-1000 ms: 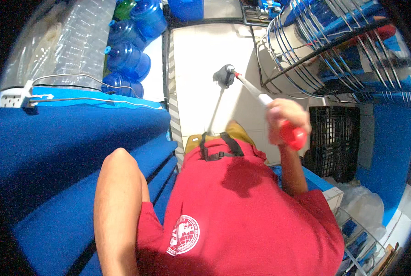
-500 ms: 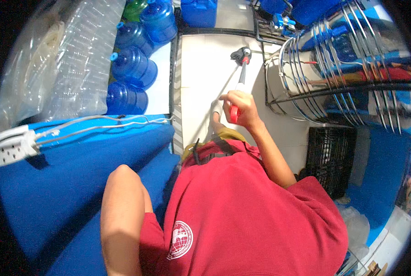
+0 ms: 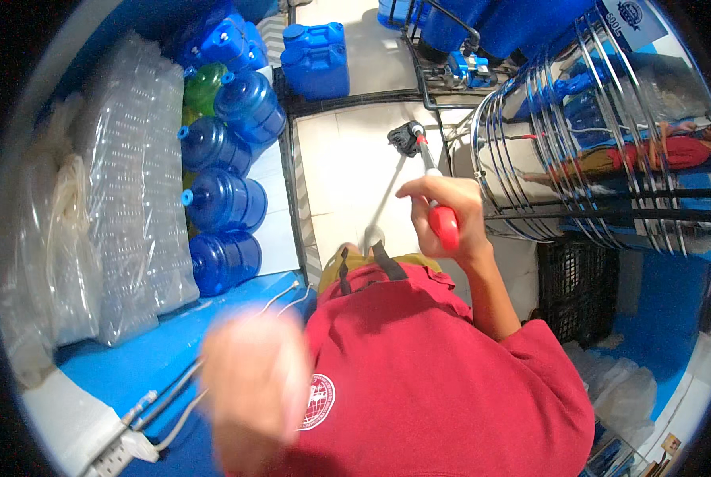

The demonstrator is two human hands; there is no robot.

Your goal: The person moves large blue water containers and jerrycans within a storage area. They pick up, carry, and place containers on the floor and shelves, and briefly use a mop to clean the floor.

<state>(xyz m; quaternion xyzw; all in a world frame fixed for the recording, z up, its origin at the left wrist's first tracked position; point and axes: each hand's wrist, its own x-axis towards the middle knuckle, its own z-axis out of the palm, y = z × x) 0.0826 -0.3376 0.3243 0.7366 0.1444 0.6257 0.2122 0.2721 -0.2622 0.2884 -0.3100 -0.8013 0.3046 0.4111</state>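
Observation:
My right hand (image 3: 451, 211) is closed around the red grip of a long-handled mop (image 3: 427, 163). Its white shaft runs forward to a dark mop head (image 3: 407, 137) resting on the white tiled floor (image 3: 347, 175), close to the foot of a ringed steel tank (image 3: 578, 135). My left hand (image 3: 252, 385) is a motion-blurred shape at the lower left, above the blue counter (image 3: 172, 350). Its fingers cannot be made out and nothing is visible in it. My red shirt fills the lower middle of the view.
Several blue water jugs (image 3: 228, 199) and a green one (image 3: 204, 83) stand along the left beside clear-wrapped packs of bottles (image 3: 133, 183). A blue jerrycan (image 3: 315, 60) sits ahead. A black crate (image 3: 582, 286) is at the right. A power strip (image 3: 125, 453) with cables lies on the counter.
My right hand has swept the mop from the right toward the tank's foot, then drawn back slightly. My left arm has swung and is now blurred.

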